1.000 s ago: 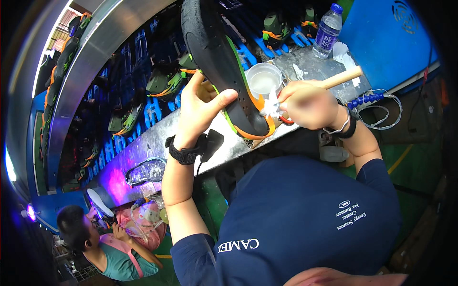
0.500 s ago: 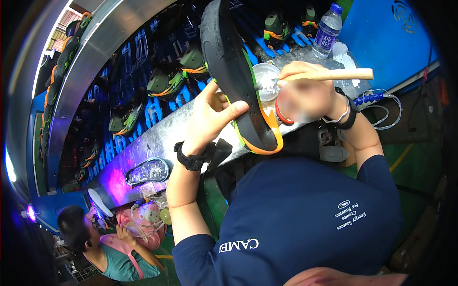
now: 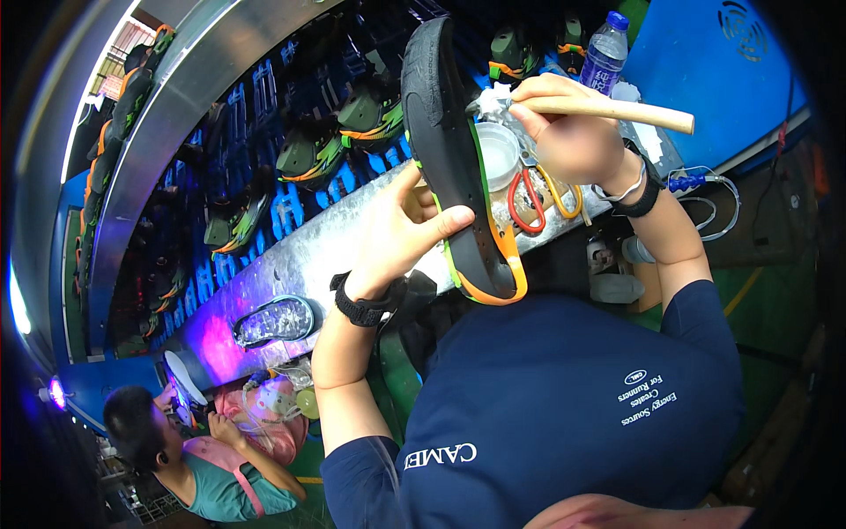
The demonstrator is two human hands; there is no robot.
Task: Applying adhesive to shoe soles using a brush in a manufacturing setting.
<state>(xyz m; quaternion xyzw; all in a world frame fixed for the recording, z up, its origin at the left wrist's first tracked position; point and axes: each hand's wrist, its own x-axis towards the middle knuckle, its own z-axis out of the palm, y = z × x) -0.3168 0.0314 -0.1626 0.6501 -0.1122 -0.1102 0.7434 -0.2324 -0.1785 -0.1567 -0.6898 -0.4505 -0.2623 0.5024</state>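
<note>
My left hand point(image 3: 401, 234) grips a shoe sole point(image 3: 451, 167) by its edge, thumb on its dark inner face. The sole is black with a green rim and an orange end, and it stands almost upright. My right hand point(image 3: 571, 132) is closed around the wooden handle of a brush point(image 3: 648, 115). Its white, clumped bristles are beside the sole's right edge; whether they touch it I cannot tell. Below the brush sits a clear plastic cup point(image 3: 499, 157) with whitish contents. A pair of scissors point(image 3: 514, 210) with red and orange-yellow handles lies next to the cup.
Beyond the metal ledge point(image 3: 357, 229), green-and-orange shoes point(image 3: 310, 160) sit on a blue rack. A water bottle point(image 3: 606, 53) stands at the back right. Leftward on the ledge lies a smeared sole-shaped piece point(image 3: 275, 321). Another person point(image 3: 211, 472) works at lower left.
My right hand has lifted the brush from the cup up and left toward the sole, uncovering the cup and scissors. My left hand has shifted the sole slightly right and down.
</note>
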